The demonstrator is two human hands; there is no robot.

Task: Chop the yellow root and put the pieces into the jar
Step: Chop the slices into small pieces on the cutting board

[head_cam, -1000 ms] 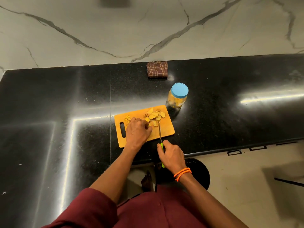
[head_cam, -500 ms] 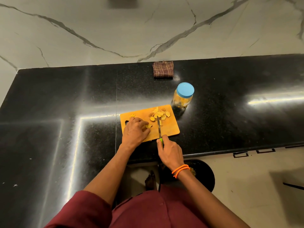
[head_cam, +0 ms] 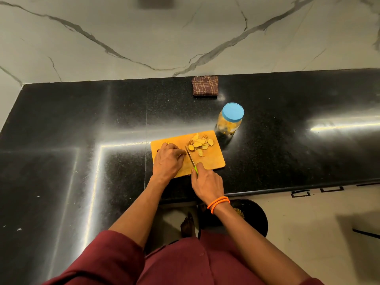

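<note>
An orange cutting board (head_cam: 211,161) lies on the black counter near its front edge. Several yellow root slices (head_cam: 199,143) are piled on its far half. My left hand (head_cam: 167,161) rests curled on the board's left part, its fingertips pinching a root piece that is mostly hidden. My right hand (head_cam: 205,184) grips the green handle of a small knife (head_cam: 190,157), whose blade points away from me, just right of my left fingertips. A clear jar (head_cam: 229,122) with a blue lid, holding yellow pieces, stands upright behind the board's right corner.
A folded brown checked cloth (head_cam: 205,86) lies at the back of the black counter (head_cam: 82,130), against the marble wall. A dark round bin (head_cam: 250,214) sits on the floor below the counter edge, beside my bare foot (head_cam: 187,225).
The knife blade has shifted left, closer to my left fingertips. My left hand stays on the board. The view has shifted slightly, so everything sits a little further right.
</note>
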